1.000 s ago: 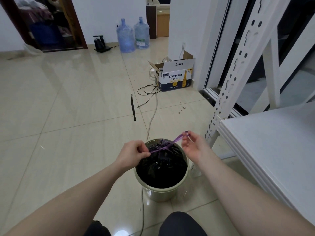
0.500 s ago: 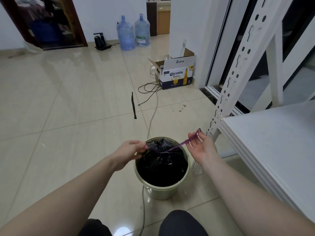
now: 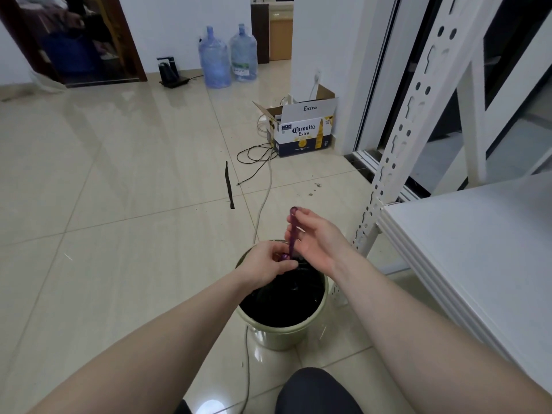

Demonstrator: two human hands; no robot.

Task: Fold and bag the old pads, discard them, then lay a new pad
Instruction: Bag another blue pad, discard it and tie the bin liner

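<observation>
At centre frame the left hand [image 3: 266,263] pinches the purple drawstring [image 3: 292,234] at the gathered top of the black bag [image 3: 283,303], which sits inside the pale green bin [image 3: 310,324]. Just right, the right hand [image 3: 317,238] holds the drawstring's upper end, stretching it up above the bag.

Glossy cream floor tiles [image 3: 104,180] reflect daylight in a white-walled room. Two blue water jugs [image 3: 228,56] stand by the far wall beside a dark wooden doorway [image 3: 89,40]. A Coronita Extra carton [image 3: 304,130] sits near loose cables [image 3: 254,156], with white metal shelving [image 3: 478,249] and sliding glass doors [image 3: 418,100] at right.
</observation>
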